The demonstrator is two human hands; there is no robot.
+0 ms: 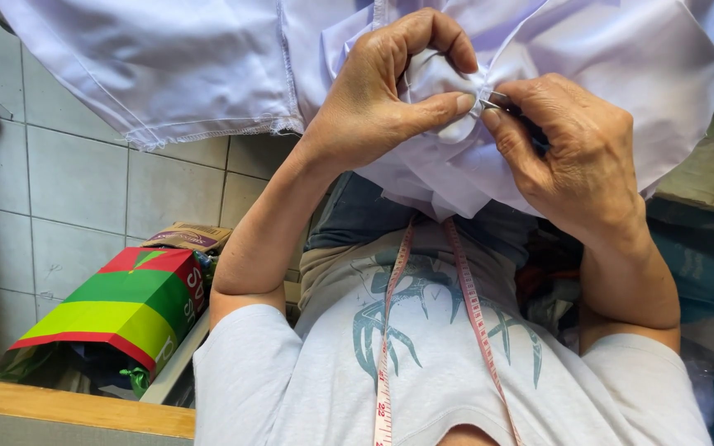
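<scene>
Fingers of the left hand (pixel 373 99) pinch a bunched fold of pale lilac woven cloth (pixel 444 78) at the frame's far centre. Right hand (pixel 576 157) closes on a small metal tool (pixel 496 102) touching that fold. Best keep the bunch taut, tool tip shallow.

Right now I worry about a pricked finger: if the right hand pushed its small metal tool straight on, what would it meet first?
The right hand aims the metal tool at the bunched white fabric; just behind lies the left hand's thumb, though depth is unclear.
</scene>
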